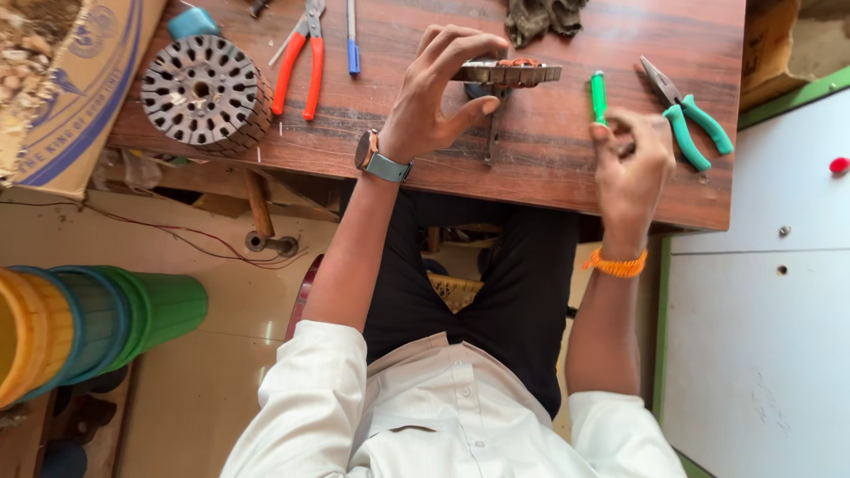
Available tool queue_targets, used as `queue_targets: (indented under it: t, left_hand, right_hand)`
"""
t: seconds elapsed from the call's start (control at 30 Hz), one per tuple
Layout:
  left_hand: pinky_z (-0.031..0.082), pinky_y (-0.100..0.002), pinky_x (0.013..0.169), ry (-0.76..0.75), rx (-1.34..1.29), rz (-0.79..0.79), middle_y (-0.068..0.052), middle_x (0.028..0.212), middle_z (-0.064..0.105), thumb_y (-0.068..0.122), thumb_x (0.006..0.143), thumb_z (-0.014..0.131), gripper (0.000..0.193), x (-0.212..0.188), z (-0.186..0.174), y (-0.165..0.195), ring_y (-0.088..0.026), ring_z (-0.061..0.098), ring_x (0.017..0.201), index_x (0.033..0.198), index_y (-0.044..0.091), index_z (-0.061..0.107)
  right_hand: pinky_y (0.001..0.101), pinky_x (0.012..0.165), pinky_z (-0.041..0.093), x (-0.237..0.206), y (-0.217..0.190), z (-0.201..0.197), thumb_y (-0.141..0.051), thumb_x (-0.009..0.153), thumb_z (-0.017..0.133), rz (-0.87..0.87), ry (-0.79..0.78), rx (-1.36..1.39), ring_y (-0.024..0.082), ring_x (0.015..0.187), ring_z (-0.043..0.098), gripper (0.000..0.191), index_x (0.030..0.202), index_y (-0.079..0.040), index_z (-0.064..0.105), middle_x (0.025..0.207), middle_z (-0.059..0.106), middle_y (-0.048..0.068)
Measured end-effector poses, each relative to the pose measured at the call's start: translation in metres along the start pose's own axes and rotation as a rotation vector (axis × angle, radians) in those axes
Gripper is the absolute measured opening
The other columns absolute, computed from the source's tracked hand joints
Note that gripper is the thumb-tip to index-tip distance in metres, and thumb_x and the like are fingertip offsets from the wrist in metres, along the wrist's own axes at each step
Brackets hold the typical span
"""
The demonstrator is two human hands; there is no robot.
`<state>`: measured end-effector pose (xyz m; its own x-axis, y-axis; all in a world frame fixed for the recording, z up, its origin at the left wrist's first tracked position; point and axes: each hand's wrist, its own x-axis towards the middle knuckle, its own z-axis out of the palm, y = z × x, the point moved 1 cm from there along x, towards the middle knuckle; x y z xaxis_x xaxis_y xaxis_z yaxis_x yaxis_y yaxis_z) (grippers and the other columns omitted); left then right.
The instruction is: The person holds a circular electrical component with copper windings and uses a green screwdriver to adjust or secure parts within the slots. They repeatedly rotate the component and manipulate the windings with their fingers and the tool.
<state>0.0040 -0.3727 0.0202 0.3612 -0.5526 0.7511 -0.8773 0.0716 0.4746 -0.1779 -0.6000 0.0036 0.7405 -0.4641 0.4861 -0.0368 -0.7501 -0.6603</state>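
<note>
My left hand (434, 97), with a watch on the wrist, grips a flat round slotted metal disc (518, 73) by its rim, thumb below and fingers on top. The disc sits level above a dark metal bar (490, 142) on the wooden table (549, 177). My right hand (633, 164), with an orange thread band on the wrist, has its fingers pinched on the lower end of a green-handled screwdriver (599, 96) that lies on the table. Whether the screwdriver is lifted off the wood is unclear.
A thick slotted stator core (205, 91), red-handled pliers (301, 57) and a blue pen (352, 40) lie left of the hands. Green-handled pliers (691, 119) lie at the right, a dark cloth (544, 18) at the back. Cardboard box (71, 88), stacked plastic tubs (88, 323), white cabinet (761, 310).
</note>
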Motion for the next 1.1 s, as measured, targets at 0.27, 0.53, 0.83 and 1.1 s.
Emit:
queue_targets:
  t: [0.27,0.53,0.83,1.1]
  left_hand:
    - [0.053,-0.044,0.112,-0.036,0.015,-0.022,-0.004,0.139,0.061,0.023,0.099,0.083,0.055,-0.011,-0.003,-0.007,-0.029,0.055,0.129,0.147,0.019,0.054]
    - [0.055,-0.04,0.11,-0.02,0.032,-0.034,-0.001,0.133,0.062,0.02,0.098,0.084,0.054,-0.014,-0.001,-0.019,-0.025,0.057,0.124,0.145,0.018,0.056]
    - [0.055,-0.039,0.111,0.04,0.093,0.021,0.0,0.131,0.062,0.021,0.096,0.087,0.05,-0.014,0.006,-0.03,-0.023,0.057,0.126,0.139,0.018,0.062]
    - [0.056,-0.037,0.108,0.054,0.08,-0.015,0.001,0.127,0.063,0.017,0.098,0.085,0.047,-0.017,0.004,-0.029,-0.022,0.058,0.124,0.139,0.018,0.063]
  right_hand:
    - [0.0454,0.079,0.051,0.022,0.006,0.028,-0.017,0.095,0.08,0.172,-0.182,-0.354,0.027,0.09,0.065,0.046,0.138,-0.011,0.064,0.1,0.063,0.01]
    - [0.0427,0.079,0.052,0.043,0.005,0.03,-0.01,0.093,0.08,0.123,-0.214,-0.344,0.025,0.088,0.065,0.036,0.128,-0.006,0.071,0.107,0.067,0.015]
    - [0.0363,0.078,0.064,0.034,-0.053,-0.011,-0.004,0.103,0.075,0.023,-0.129,0.943,0.022,0.091,0.072,0.018,0.114,0.007,0.066,0.105,0.066,0.012]
    - [0.0353,0.089,0.067,0.036,-0.095,0.025,-0.003,0.1,0.086,-0.289,-0.129,0.611,0.026,0.103,0.075,0.026,0.111,0.002,0.063,0.115,0.066,0.014]
